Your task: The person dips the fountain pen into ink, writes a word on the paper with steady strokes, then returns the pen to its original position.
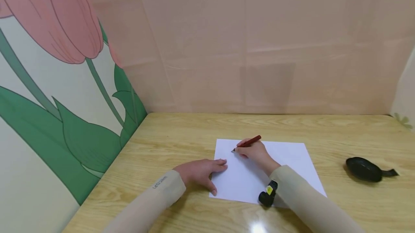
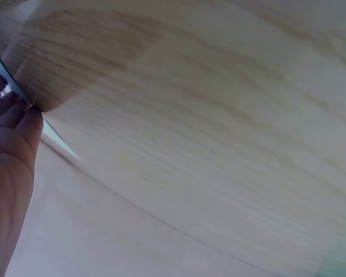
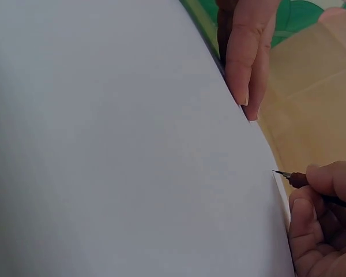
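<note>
A sheet of white paper (image 1: pixel 240 184) lies on the wooden table. My right hand (image 1: pixel 256 153) pinches a dark red pen (image 1: pixel 252 141) between thumb and fingers, its metal tip at the upper left part of the sheet. In the right wrist view the pen (image 3: pixel 299 180) shows a narrow pointed tip close to the paper (image 3: pixel 132 144). My left hand (image 1: pixel 202 172) rests at the sheet's left edge, thumb and fingers spread apart. Its fingertips also appear along the paper's edge in the left wrist view, where the hand (image 2: pixel 11 150) is partly cut off.
A black oval object (image 1: pixel 364 169) with a short strap sits on the table (image 1: pixel 155 143) to the right. A pinkish cloth backdrop (image 1: pixel 259 45) rises behind the table, and a wall with painted tulips (image 1: pixel 77 92) stands at the left. A black wrist camera (image 1: pixel 267 198) hangs at my right cuff.
</note>
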The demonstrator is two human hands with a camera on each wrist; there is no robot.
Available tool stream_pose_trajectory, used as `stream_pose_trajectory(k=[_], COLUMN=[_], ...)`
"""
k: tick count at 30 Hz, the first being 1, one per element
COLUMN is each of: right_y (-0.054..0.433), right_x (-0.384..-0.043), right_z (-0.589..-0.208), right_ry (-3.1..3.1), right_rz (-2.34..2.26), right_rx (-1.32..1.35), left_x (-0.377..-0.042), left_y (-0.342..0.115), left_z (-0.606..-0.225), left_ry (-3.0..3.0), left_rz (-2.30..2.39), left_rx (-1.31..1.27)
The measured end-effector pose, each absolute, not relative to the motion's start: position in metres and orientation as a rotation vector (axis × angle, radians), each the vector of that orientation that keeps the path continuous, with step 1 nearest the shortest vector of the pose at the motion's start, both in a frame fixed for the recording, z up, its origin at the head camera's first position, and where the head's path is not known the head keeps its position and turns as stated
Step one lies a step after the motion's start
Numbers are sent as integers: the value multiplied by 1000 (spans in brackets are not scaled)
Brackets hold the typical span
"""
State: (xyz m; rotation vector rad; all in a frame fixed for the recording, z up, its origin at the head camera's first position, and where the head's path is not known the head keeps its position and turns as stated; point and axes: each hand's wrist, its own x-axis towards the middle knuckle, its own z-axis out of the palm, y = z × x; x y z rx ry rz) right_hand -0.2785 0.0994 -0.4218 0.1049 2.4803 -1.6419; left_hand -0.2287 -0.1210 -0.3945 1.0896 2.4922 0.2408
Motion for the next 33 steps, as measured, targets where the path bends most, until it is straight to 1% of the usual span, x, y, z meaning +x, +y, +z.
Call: stream_pose_trajectory(k=[33], right_y=[104], right_x=[-274], right_z=[-418], right_ry=[2450], right_rz=[-1633], right_rx=[189], left_x=[-229], left_y=[-120], left_z=[-393], left_ry=[2482], left_rz=[223], left_rx=[1020])
